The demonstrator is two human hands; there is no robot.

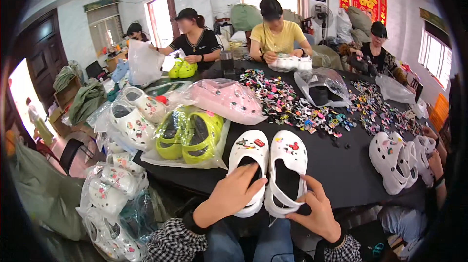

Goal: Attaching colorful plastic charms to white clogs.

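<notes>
Two white clogs lie side by side, toes away from me, at the near edge of the black table (341,164). My left hand (233,195) grips the heel of the left clog (249,157), with fingers inside its opening. My right hand (319,208) holds the heel strap of the right clog (288,164). Small coloured charms are stuck on both toes.
Bagged lime-green clogs (189,138) and bagged pink clogs (226,99) lie to the left. A heap of small coloured charms (297,101) covers the table's middle. More white clogs (397,157) sit at right. Several other people work at the far side. Bags of decorated clogs (114,198) pile at lower left.
</notes>
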